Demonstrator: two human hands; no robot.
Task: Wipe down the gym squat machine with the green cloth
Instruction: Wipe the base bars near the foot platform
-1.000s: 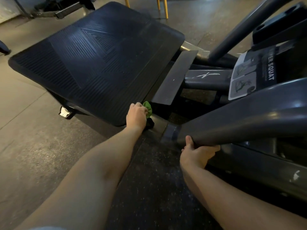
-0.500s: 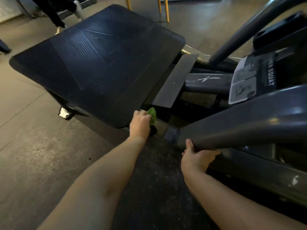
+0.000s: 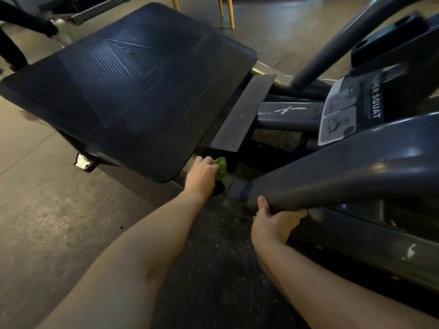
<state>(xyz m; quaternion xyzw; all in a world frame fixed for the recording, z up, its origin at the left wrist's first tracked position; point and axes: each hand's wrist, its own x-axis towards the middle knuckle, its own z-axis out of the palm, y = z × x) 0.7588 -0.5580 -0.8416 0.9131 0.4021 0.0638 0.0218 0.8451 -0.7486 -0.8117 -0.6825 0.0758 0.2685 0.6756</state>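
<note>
The green cloth (image 3: 221, 166), bunched in the curled fingers (image 3: 207, 162) of the left hand (image 3: 202, 178), has been slid slightly past the footplate (image 3: 142, 91) corner, so wiping is judged underway there, while the grey arm (image 3: 344, 176) is kept gripped by the right hand (image 3: 273, 224).

Ribbed matt rubber footplate (image 3: 133, 91) (glossy painted metal frame (image 3: 356, 172)); soft green cloth (image 3: 221, 167)
</note>
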